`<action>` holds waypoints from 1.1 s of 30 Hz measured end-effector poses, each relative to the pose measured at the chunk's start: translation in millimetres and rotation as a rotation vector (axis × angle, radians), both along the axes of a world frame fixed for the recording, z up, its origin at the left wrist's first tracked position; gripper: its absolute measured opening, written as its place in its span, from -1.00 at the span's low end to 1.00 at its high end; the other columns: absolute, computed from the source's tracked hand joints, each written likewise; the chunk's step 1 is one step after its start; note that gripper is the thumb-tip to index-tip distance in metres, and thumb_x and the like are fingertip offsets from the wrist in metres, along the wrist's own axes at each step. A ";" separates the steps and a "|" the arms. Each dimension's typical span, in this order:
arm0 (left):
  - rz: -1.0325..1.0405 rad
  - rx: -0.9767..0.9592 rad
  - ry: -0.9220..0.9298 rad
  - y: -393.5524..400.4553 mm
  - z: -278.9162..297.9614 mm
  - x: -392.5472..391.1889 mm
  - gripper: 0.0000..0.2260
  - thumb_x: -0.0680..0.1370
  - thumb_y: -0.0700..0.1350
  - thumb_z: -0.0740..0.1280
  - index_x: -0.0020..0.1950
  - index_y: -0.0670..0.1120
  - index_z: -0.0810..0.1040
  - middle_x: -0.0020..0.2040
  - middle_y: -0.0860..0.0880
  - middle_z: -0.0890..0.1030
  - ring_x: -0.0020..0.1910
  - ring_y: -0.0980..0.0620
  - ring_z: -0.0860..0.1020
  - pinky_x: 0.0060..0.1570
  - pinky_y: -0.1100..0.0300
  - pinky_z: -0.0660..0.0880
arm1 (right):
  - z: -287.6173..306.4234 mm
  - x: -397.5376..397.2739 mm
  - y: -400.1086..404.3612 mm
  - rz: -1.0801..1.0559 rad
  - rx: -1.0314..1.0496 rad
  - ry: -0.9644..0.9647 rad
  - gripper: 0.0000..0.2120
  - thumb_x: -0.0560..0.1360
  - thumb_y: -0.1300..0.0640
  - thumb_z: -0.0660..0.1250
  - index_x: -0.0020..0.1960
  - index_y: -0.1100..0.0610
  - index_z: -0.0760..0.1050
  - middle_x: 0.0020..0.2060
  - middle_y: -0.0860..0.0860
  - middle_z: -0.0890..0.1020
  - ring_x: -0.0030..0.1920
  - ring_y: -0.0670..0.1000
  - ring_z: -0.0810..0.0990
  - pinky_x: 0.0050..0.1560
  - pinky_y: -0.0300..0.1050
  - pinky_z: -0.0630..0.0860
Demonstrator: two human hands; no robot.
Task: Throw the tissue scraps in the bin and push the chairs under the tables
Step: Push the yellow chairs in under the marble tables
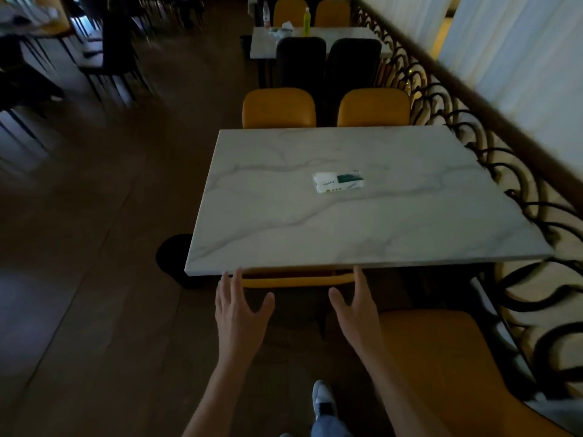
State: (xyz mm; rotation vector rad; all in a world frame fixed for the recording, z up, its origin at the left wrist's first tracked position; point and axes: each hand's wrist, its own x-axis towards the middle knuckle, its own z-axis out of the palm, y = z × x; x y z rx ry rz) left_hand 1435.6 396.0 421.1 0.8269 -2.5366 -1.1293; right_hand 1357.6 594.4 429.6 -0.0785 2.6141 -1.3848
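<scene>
A yellow chair (296, 281) sits tucked under the near edge of the marble table (284, 216), only its backrest top showing. My left hand (239, 307) and my right hand (356, 304) are open, fingers spread, at the two ends of that backrest, fingertips close to it; I cannot tell whether they touch it. A second yellow chair (441, 357) stands out from the table at the lower right. A dark round bin (172, 257) stands on the floor by the table's left near corner. A white and green tissue pack (339, 181) lies mid-table.
Two yellow chairs (279, 107) stand at the table's far side, black chairs (301, 59) behind them. A further table (262, 45) carries bottles and tissue. A black scrolled railing (492, 171) runs along the right. More dark chairs fill the left.
</scene>
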 end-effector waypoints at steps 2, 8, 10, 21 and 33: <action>-0.095 -0.187 0.022 -0.7 19.9 4.8 -0.26 0.53 0.25 0.32 0.61 0.06 0.10 0.64 -0.11 0.07 0.61 -0.13 0.02 0.49 -0.15 0.11 | 17.8 4.0 2.4 0.076 0.136 0.161 -0.22 0.56 -0.29 0.11 0.60 0.06 -0.09 0.60 0.03 0.03 0.58 0.08 -0.04 0.53 0.13 0.00; -0.177 -0.418 0.183 10.0 76.0 19.0 -0.24 0.50 0.36 0.15 0.63 0.08 0.07 0.65 -0.10 -0.01 0.63 -0.10 -0.09 0.52 -0.05 -0.06 | 60.4 16.2 19.1 0.161 0.308 0.435 -0.21 0.51 -0.43 -0.06 0.56 -0.15 -0.32 0.59 -0.10 -0.23 0.56 0.02 -0.32 0.48 0.08 -0.30; -0.179 -0.431 0.221 20.4 87.2 25.2 -0.24 0.50 0.38 0.14 0.63 0.11 0.04 0.66 -0.09 -0.04 0.63 -0.09 -0.12 0.53 -0.07 -0.06 | 70.9 20.6 27.2 0.167 0.325 0.463 -0.21 0.51 -0.44 -0.05 0.55 -0.17 -0.35 0.58 -0.11 -0.28 0.55 0.02 -0.35 0.47 0.08 -0.33; -0.168 -0.379 0.228 134.1 96.1 66.3 -0.24 0.51 0.39 0.12 0.63 0.17 -0.05 0.66 -0.02 -0.10 0.62 0.00 -0.19 0.55 -0.08 -0.06 | 90.7 61.0 131.1 0.159 0.192 0.488 -0.21 0.49 -0.47 -0.05 0.54 -0.22 -0.35 0.58 -0.18 -0.27 0.55 -0.08 -0.36 0.47 0.03 -0.33; -0.124 -0.262 0.158 382.6 68.2 133.9 -0.22 0.49 0.41 0.10 0.63 0.16 -0.04 0.65 0.03 -0.12 0.60 0.10 -0.23 0.56 -0.04 -0.09 | 57.1 123.3 367.2 0.217 0.194 0.403 -0.24 0.50 -0.44 -0.05 0.52 -0.24 -0.37 0.57 -0.17 -0.24 0.56 -0.05 -0.29 0.48 0.00 -0.32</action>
